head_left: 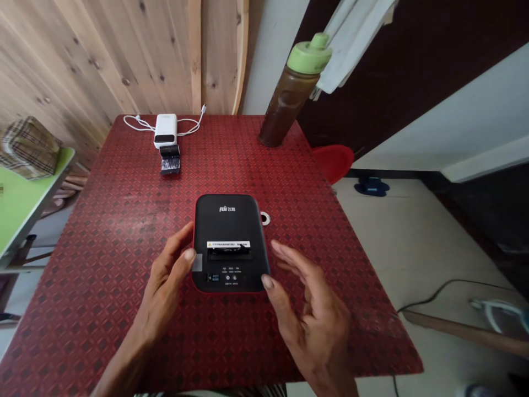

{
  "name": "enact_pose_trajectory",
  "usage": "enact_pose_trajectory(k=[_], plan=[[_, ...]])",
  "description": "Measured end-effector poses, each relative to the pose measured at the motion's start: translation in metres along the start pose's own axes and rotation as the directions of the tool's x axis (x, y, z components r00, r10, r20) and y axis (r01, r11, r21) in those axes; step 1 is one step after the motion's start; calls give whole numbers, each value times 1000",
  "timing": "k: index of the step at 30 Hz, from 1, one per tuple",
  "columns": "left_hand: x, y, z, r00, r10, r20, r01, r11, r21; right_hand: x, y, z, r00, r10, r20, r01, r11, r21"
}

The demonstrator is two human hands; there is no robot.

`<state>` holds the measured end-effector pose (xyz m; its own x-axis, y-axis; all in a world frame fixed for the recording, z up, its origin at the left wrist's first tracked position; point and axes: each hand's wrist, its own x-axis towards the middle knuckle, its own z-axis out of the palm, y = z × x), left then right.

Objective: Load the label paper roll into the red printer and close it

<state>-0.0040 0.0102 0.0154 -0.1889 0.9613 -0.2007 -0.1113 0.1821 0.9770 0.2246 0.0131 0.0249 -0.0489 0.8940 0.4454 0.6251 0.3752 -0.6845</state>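
Note:
A black box-shaped printer (230, 231) with a red base and a paper slot sits in the middle of the red patterned table (124, 231). My left hand (167, 281) rests against its left front corner, thumb touching the side, fingers apart. My right hand (306, 309) hovers at its right front corner, fingers spread, thumb tip near the printer's edge. Neither hand holds anything.
A white power bank (165, 130) with a white cable and a small black device (169, 160) lie at the table's far side. A brown bottle (294, 94) with a green cap stands far right. A small ring (265, 218) lies beside the printer. A green table (20, 204) stands left.

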Motion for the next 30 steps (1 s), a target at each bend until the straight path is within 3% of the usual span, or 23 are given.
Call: enact_pose_trajectory(k=[2, 5, 17, 30], plan=[[-5, 2, 0, 1000, -14, 4, 14, 1000, 14, -12, 2, 3, 991, 131, 19, -132, 991, 37], [-9, 7, 3, 1000, -26, -3, 26, 999, 42, -20, 0, 7, 981, 193, 32, -195, 978, 70], [-15, 7, -6, 997, -81, 4, 80, 996, 46, -22, -2, 4, 993, 117, 29, -117, 993, -14], [-17, 11, 6, 984, -164, -70, 161, 986, -54, -30, 3, 2, 990, 123, 68, -120, 992, -49]])
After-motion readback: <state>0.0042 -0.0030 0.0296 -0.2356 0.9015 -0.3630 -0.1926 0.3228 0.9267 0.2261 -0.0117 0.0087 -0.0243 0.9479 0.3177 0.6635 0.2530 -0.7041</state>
